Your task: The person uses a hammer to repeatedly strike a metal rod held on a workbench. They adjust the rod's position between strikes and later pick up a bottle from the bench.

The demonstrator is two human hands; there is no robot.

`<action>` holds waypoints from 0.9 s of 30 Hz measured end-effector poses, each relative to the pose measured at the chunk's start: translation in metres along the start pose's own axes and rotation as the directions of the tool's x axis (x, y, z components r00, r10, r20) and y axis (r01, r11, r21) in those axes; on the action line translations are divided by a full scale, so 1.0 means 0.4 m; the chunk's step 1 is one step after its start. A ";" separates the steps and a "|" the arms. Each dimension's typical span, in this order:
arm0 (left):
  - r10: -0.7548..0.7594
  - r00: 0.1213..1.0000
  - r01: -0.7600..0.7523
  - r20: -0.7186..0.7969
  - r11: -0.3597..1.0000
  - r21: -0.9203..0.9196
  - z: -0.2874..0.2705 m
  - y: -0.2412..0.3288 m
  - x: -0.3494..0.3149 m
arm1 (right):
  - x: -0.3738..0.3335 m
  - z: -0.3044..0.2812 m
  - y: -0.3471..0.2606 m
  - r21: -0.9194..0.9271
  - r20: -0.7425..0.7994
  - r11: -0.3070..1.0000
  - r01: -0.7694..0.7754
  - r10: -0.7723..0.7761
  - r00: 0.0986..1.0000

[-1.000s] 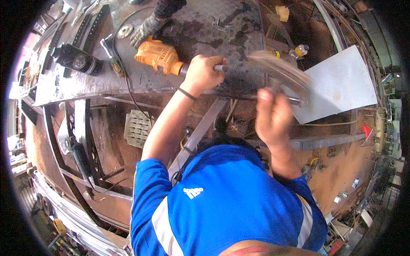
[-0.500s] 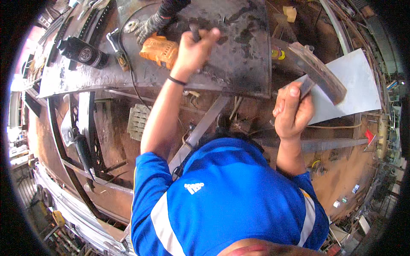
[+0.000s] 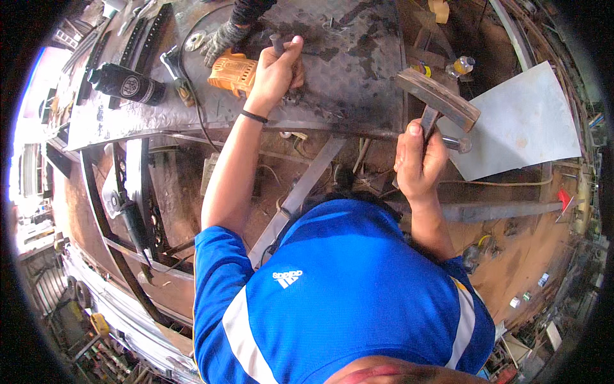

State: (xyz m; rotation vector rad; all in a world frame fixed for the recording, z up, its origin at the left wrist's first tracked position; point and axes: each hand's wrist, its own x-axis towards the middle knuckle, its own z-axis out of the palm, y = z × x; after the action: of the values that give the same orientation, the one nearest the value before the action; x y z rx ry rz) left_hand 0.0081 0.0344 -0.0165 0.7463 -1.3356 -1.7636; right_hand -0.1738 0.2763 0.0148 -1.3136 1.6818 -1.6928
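Observation:
My left hand (image 3: 275,77) is closed around a short dark metal rod (image 3: 276,43), whose top end sticks up past the thumb. Its lower end is hidden by the fingers, so whether it is a punch or a chisel does not show. This hand is over the metal worktable (image 3: 358,96), just right of an orange-bodied power tool (image 3: 233,75). My right hand (image 3: 422,160) grips the handle of a hammer (image 3: 441,99) with a long, worn, block-like head, raised beyond the table's right edge.
Another person's gloved hand (image 3: 220,43) is by the orange tool. A black bottle (image 3: 128,84) and a hand tool with a cable (image 3: 178,77) lie on the table's left. To the right are a pale sheet (image 3: 521,125) and a small bottle (image 3: 462,66). An angle grinder (image 3: 131,217) hangs below left.
The hammer and my right hand have moved left, toward the table. My left hand keeps its hold on the rod, and the gloved hand has shifted slightly.

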 end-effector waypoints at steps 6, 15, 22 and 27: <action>0.083 0.995 -0.074 -0.061 0.989 0.126 0.018 0.002 -0.005 | -0.013 0.006 0.004 -0.019 -0.009 0.999 -0.032 0.032 0.999; 0.136 0.978 -0.103 -0.155 0.973 0.207 0.036 0.015 -0.029 | -0.023 0.015 -0.006 -0.063 0.004 0.998 -0.015 0.015 1.000; 0.162 0.974 -0.157 -0.156 0.987 0.041 0.013 -0.006 -0.023 | -0.021 0.022 0.004 -0.045 0.020 0.997 0.060 -0.059 0.998; 0.138 0.969 -0.157 -0.203 0.984 -0.081 0.017 -0.009 -0.023 | -0.020 0.020 0.009 -0.046 0.014 0.997 0.065 -0.065 0.998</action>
State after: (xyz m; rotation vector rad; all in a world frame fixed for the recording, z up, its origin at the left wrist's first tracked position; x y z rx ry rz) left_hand 0.0063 0.0462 -0.0179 0.7283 -1.1348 -1.5812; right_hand -0.1644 0.2779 0.0072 -1.4121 1.6983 -1.6871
